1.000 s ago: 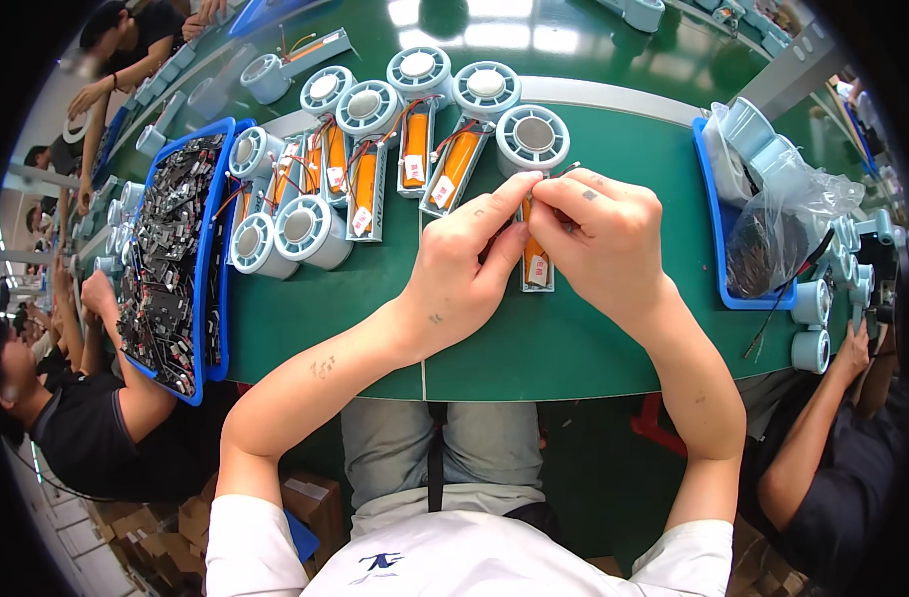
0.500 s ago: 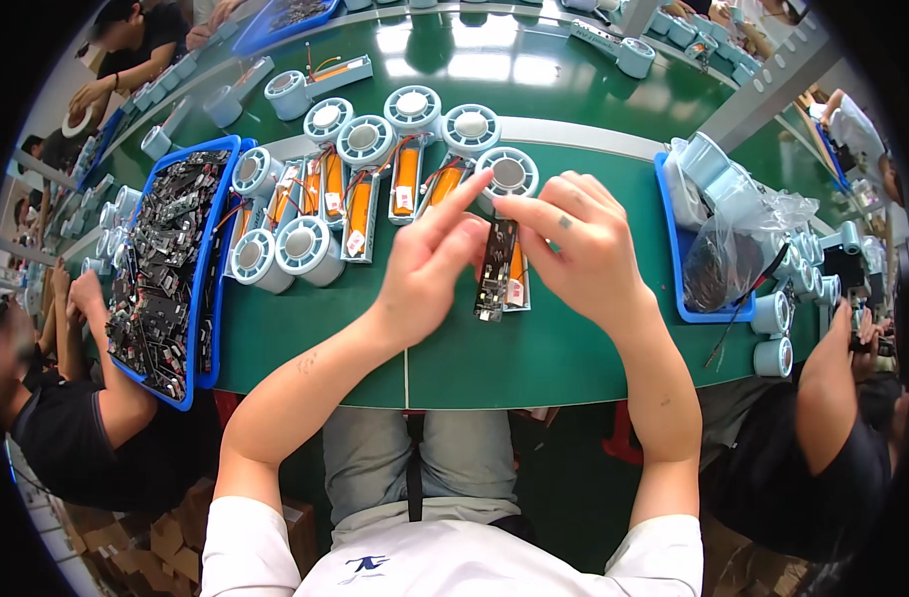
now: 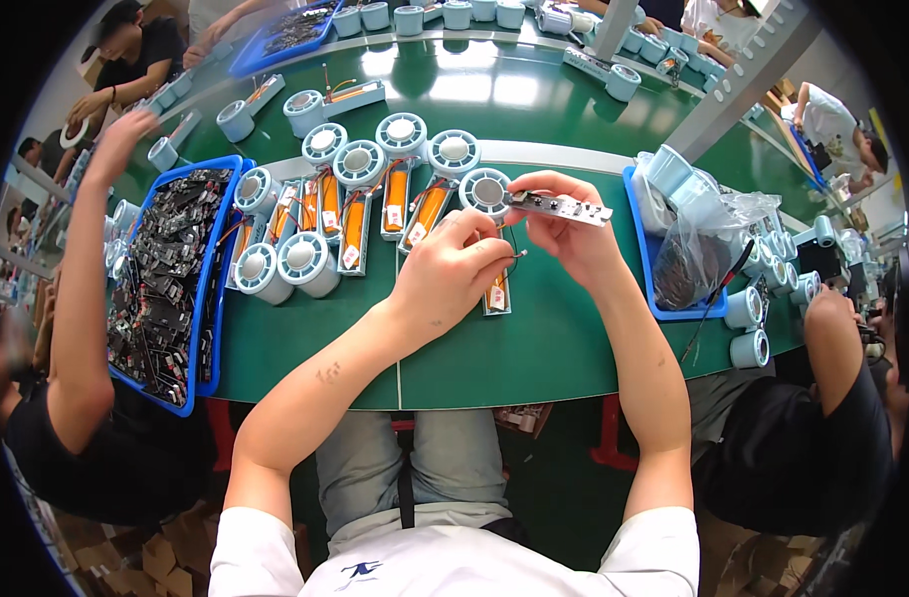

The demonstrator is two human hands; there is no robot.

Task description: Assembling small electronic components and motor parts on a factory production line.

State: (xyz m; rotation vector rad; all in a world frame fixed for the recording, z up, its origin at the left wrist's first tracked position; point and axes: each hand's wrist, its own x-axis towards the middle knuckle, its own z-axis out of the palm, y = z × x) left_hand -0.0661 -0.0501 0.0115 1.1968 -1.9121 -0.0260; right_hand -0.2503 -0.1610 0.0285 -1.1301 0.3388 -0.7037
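Observation:
My right hand grips a dark narrow circuit board between thumb and fingers, its length running left to right. Just left of it, my left hand is closed in a pinch on a thin wire with a small plug at its end. Beneath both hands lies a light-blue handheld fan with a round slotted head. Its open handle holds an orange battery, partly hidden by my left hand.
Several similar fans with orange batteries lie to the left. A blue tray of circuit boards stands farther left. On the right, another blue tray holds light-blue parts and plastic bags. A co-worker's arm reaches forward at the left.
The circuit board has swung from upright to crosswise and moved right and up in my right hand. My left hand now pinches the wire. At the left, a co-worker's arm has reached forward.

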